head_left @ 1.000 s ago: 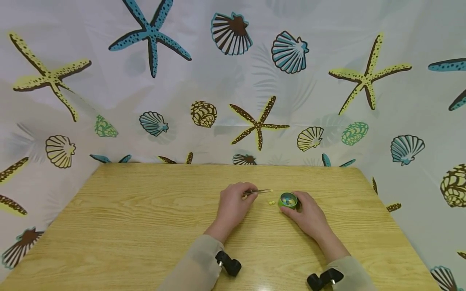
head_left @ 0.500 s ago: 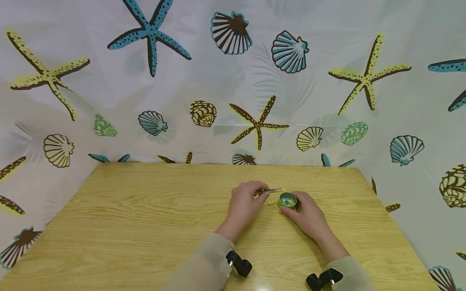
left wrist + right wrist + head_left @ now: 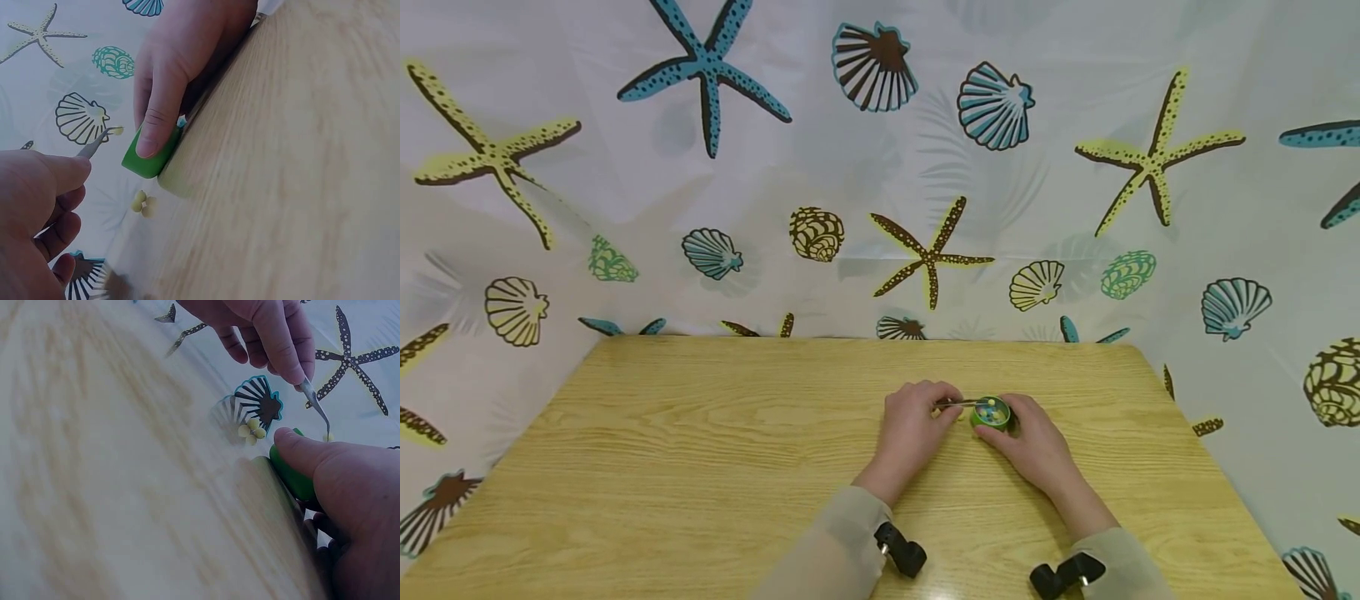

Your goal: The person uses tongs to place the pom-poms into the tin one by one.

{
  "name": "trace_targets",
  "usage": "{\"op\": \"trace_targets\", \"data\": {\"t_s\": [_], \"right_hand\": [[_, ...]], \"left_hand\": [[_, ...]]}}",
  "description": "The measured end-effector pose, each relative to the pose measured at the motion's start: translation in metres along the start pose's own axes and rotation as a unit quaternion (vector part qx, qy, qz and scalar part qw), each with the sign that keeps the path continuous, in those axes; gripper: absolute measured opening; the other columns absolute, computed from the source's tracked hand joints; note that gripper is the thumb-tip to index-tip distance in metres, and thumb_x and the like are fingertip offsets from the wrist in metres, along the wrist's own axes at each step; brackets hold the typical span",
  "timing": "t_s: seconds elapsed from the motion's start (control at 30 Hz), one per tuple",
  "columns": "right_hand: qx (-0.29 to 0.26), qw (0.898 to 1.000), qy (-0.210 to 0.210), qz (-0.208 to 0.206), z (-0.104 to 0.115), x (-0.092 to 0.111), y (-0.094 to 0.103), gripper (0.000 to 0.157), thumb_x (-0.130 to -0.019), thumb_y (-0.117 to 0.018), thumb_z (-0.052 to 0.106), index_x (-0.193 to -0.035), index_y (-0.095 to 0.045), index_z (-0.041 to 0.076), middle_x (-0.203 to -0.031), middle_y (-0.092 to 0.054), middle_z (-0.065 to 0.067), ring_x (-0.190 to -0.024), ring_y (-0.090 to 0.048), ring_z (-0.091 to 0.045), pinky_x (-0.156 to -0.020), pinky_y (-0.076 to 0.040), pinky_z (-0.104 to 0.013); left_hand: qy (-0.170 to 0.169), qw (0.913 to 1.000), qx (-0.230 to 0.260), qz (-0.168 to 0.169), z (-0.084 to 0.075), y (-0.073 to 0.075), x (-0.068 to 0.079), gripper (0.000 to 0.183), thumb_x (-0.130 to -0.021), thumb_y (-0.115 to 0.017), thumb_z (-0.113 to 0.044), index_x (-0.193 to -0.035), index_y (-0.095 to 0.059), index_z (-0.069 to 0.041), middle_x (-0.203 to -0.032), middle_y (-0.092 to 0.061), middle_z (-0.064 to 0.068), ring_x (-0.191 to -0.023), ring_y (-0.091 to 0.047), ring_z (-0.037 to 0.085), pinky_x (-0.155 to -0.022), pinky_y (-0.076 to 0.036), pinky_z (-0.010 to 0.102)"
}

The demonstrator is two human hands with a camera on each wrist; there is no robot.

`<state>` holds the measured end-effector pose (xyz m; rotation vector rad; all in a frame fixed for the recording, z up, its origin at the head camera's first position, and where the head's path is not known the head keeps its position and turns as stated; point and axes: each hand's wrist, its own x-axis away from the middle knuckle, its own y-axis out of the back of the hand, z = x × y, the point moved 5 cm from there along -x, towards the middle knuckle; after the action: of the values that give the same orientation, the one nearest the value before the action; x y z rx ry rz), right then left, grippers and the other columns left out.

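Between thumb and fingers my left hand (image 3: 917, 421) pinches a pair of metal tweezers (image 3: 316, 406) with a bent tip. A small yellow bead (image 3: 118, 131) sits in the tweezers' tips, over the mouth of a small round green container (image 3: 991, 414). My right hand (image 3: 1037, 442) grips that container by its side, thumb toward me, and it stands on the table. Blue and yellow bits show inside it. On the table to the container's left lie several more yellow beads (image 3: 142, 204), partly covered by the left hand in the head view.
The wooden table (image 3: 700, 450) reaches back to a pale cloth (image 3: 865, 167) printed with starfish and shells, which also hangs along both sides. A black wrist camera (image 3: 901, 550) is strapped on the left sleeve, another black camera (image 3: 1067, 575) on the right.
My left hand has moved right with the tweezers, carrying the bead from left of the container to over its mouth. The right hand and the container stay nearly in place.
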<state>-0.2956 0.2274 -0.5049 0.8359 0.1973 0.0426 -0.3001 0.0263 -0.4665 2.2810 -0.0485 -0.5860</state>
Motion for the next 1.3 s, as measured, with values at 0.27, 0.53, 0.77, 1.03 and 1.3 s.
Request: {"op": "trace_targets", "data": {"t_s": [0.27, 0.53, 0.77, 1.03, 1.3], "right_hand": [[0.000, 1.000, -0.001, 0.002, -0.001, 0.000, 0.000, 0.066, -0.103, -0.081, 0.042, -0.151, -0.059, 0.002, -0.155, -0.057, -0.022, -0.144, -0.055, -0.043, -0.117, -0.042, -0.064], [0.005, 1.000, -0.002, 0.005, 0.001, 0.001, 0.001, 0.067, -0.104, -0.080, 0.041, -0.152, -0.058, 0.000, -0.155, -0.056, -0.023, -0.146, -0.053, -0.044, -0.119, -0.041, -0.063], [0.008, 1.000, -0.003, 0.005, 0.000, 0.001, 0.000, 0.068, -0.104, -0.079, 0.043, -0.153, -0.058, 0.000, -0.156, -0.056, -0.023, -0.145, -0.053, -0.044, -0.118, -0.042, -0.064], [0.004, 1.000, 0.002, 0.002, 0.001, 0.002, 0.001, 0.067, -0.104, -0.079, 0.043, -0.151, -0.059, 0.000, -0.155, -0.057, -0.023, -0.144, -0.054, -0.044, -0.118, -0.042, -0.063], [0.002, 1.000, 0.004, -0.002, 0.003, 0.002, 0.002, 0.066, -0.103, -0.081, 0.040, -0.151, -0.059, -0.001, -0.154, -0.058, -0.024, -0.144, -0.054, -0.044, -0.118, -0.042, -0.062]], "left_hand": [[0.003, 0.9999, -0.012, 0.008, 0.002, -0.007, 0.002, 0.007, -0.101, -0.084, -0.023, -0.109, -0.085, -0.024, -0.101, -0.078, -0.007, -0.094, -0.067, 0.019, -0.094, -0.049, 0.052], [0.002, 0.9997, -0.021, 0.010, 0.003, -0.011, 0.003, 0.008, -0.101, -0.084, -0.024, -0.109, -0.085, -0.023, -0.103, -0.079, -0.006, -0.095, -0.067, 0.019, -0.093, -0.049, 0.051], [0.001, 0.9997, -0.022, 0.009, 0.004, -0.012, 0.004, 0.008, -0.101, -0.084, -0.024, -0.110, -0.085, -0.023, -0.105, -0.079, -0.005, -0.096, -0.068, 0.020, -0.094, -0.050, 0.053], [0.005, 0.9999, -0.011, 0.001, 0.005, -0.008, 0.003, 0.009, -0.102, -0.084, -0.023, -0.111, -0.085, -0.023, -0.103, -0.079, -0.005, -0.097, -0.068, 0.021, -0.097, -0.050, 0.054], [0.017, 0.9997, -0.009, -0.013, 0.013, 0.007, 0.004, 0.010, -0.102, -0.084, -0.022, -0.112, -0.084, -0.022, -0.109, -0.080, -0.005, -0.102, -0.070, 0.023, -0.100, -0.049, 0.057]]}}
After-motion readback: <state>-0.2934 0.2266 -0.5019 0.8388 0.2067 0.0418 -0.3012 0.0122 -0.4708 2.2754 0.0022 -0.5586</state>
